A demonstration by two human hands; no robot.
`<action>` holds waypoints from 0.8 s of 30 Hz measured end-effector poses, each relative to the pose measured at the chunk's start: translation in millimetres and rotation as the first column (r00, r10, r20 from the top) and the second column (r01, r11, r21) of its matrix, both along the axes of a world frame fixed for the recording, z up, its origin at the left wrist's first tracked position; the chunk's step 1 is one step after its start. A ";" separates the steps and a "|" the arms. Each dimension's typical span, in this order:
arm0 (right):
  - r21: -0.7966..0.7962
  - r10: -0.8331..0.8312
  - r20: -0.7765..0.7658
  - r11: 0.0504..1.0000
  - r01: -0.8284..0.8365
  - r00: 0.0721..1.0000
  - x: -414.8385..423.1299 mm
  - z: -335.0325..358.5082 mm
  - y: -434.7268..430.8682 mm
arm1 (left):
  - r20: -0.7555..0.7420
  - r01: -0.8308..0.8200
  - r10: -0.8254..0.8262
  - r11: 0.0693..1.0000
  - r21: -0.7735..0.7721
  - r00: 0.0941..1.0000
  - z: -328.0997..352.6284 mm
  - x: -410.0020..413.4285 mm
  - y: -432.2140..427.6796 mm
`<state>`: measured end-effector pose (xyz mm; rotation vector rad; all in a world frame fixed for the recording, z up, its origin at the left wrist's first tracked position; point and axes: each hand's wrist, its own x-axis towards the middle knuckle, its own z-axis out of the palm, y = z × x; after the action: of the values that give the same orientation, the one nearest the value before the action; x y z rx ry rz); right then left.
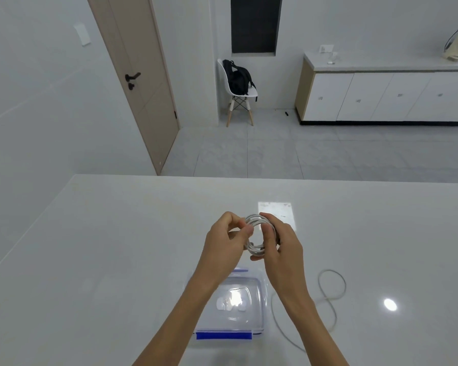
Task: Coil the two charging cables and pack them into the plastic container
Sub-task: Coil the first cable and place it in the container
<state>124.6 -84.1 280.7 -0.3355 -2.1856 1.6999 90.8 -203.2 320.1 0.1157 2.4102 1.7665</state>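
A white charging cable [255,221], wound into a small ring of several loops, is held in the air above the white table [103,260]. My left hand [226,239] pinches the ring's left side. My right hand [280,243] curls round its right side, thumb through the ring. Below my wrists stands the clear plastic container [236,305] with a blue clip on its near edge; its lid looks closed. A second white cable [331,294] lies uncoiled on the table to the container's right, in loose curves.
The table's far edge runs across the middle of the view, its left edge slants down to the left. Beyond are a tiled floor, a door [140,75], a white chair with a black backpack [238,77] and low cabinets [386,96].
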 end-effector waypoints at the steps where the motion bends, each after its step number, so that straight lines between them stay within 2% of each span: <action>1: 0.021 0.013 -0.006 1.000 -0.013 1.000 0.3 -0.6 1.9 | -0.042 0.026 -0.028 0.997 -0.067 0.999 -0.5 -0.2 -1.8; 3: 0.012 0.046 -0.015 0.999 -0.046 0.999 1.1 0.2 5.0 | -0.065 0.056 -0.066 0.988 -0.145 0.996 0.5 0.4 -4.8; 6: -0.129 0.078 0.017 0.989 -0.075 0.997 -0.6 2.1 7.4 | 0.022 0.043 -0.041 0.994 -0.096 0.999 5.1 -3.5 -7.7; 8: -0.160 0.077 0.030 0.984 -0.071 0.997 -2.5 3.2 7.0 | 0.120 0.030 -0.029 0.999 -0.010 0.992 9.1 -3.9 -7.5; 10: -0.069 0.031 0.025 0.997 -0.029 0.999 -3.0 4.2 6.0 | 0.231 0.021 -0.052 0.991 0.134 0.971 12.5 0.4 -5.6; 12: 0.048 -0.026 -0.011 0.998 0.027 1.000 -1.5 6.0 5.3 | 0.262 0.008 -0.070 0.973 0.231 0.962 14.8 4.3 -3.8; 15: 0.106 -0.075 -0.044 0.991 0.079 0.996 -1.2 6.8 3.9 | 0.216 0.004 -0.068 0.959 0.284 0.974 16.5 10.2 -0.2; 18: 0.031 -0.104 -0.014 0.994 0.105 0.994 -0.1 8.7 -6.5 | 0.121 -0.042 0.010 0.964 0.264 0.993 9.2 23.3 14.2; 21: 0.126 -0.031 0.020 0.992 0.028 0.999 4.2 10.2 -17.2 | 0.163 -0.196 0.143 0.904 0.379 0.976 3.2 23.4 19.5; 22: 0.195 0.015 0.054 0.980 -0.025 0.998 5.0 10.8 -16.5 | 0.195 -0.227 0.155 0.870 0.438 0.968 3.3 20.7 18.1; 24: 0.284 0.102 0.121 0.949 -0.133 0.987 5.4 11.7 -9.4 | 0.202 -0.239 0.162 0.857 0.457 0.966 2.6 16.5 14.0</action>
<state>130.0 -93.5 292.4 -0.2236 -2.5372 1.4140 107.3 -189.3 322.7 -0.2249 1.8852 2.3385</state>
